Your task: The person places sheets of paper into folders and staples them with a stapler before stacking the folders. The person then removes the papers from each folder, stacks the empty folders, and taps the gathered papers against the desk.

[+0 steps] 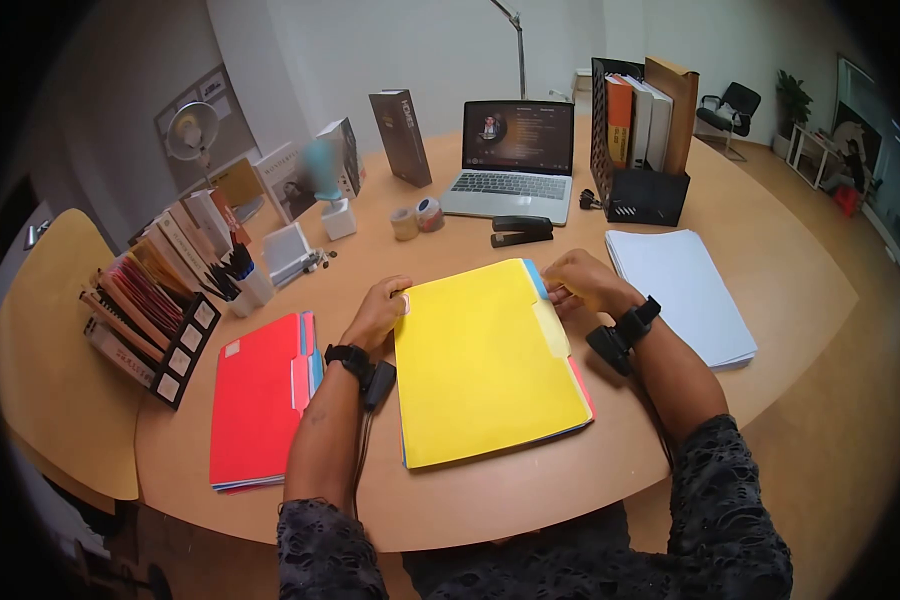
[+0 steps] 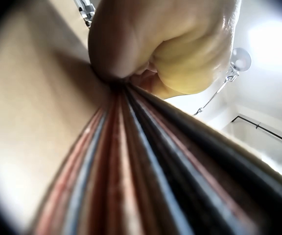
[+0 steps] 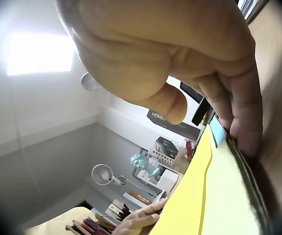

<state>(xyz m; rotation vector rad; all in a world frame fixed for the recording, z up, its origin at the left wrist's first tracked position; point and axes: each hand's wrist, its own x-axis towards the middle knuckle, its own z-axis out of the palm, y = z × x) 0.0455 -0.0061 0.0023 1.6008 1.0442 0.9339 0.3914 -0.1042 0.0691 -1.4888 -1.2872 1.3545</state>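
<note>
A stack of folders with a yellow folder (image 1: 485, 365) on top lies in front of me, and a blue tab (image 1: 537, 278) and a pale yellow tab (image 1: 552, 330) stick out on its right side. My left hand (image 1: 378, 312) rests against the upper left edge of the stack. Up close in the left wrist view, the layered folder edges (image 2: 126, 186) run up to that hand. On the other side, my right hand (image 1: 590, 282) touches the stack's edge by the blue tab. Its fingers (image 3: 246, 105) reach down along the edge while the thumb (image 3: 173, 110) stays apart.
Red folders (image 1: 255, 400) lie to the left, white paper (image 1: 680, 290) to the right. Beyond the stack are a stapler (image 1: 521, 230), tape rolls (image 1: 417, 218) and a laptop (image 1: 510, 180). A black file holder (image 1: 650, 195) stands back right; a pen cup (image 1: 253, 287) and upright books (image 1: 175, 240) stand left.
</note>
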